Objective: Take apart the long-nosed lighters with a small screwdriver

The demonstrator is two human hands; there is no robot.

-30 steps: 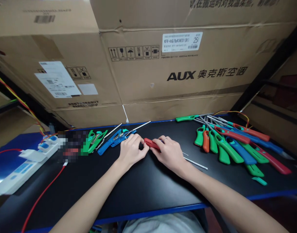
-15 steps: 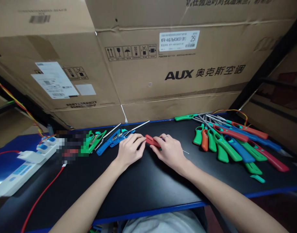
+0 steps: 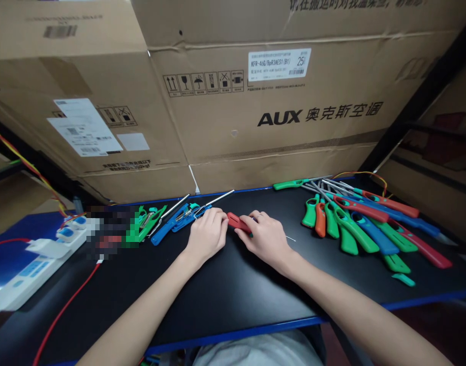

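Observation:
My right hand (image 3: 266, 238) is closed around a red long-nosed lighter (image 3: 237, 223) low over the black table (image 3: 225, 290); only the red handle end pokes out to the left, the rest is hidden under my fingers. My left hand (image 3: 207, 235) rests curled right beside it, fingertips against the red handle's end. A thin wire (image 3: 291, 238) shows just right of my right hand.
A pile of several green, blue, red and orange lighters (image 3: 362, 223) lies at the right. Opened blue and green lighters (image 3: 167, 218) lie left of my hands. A white power strip (image 3: 30, 264) with a red cable (image 3: 65, 305) is far left. Big cardboard boxes (image 3: 233, 112) wall the back.
The long metal nozzle that lay out to the right of my right hand a second ago is no longer visible. Both hands have shifted slightly up and stayed together on the red lighter.

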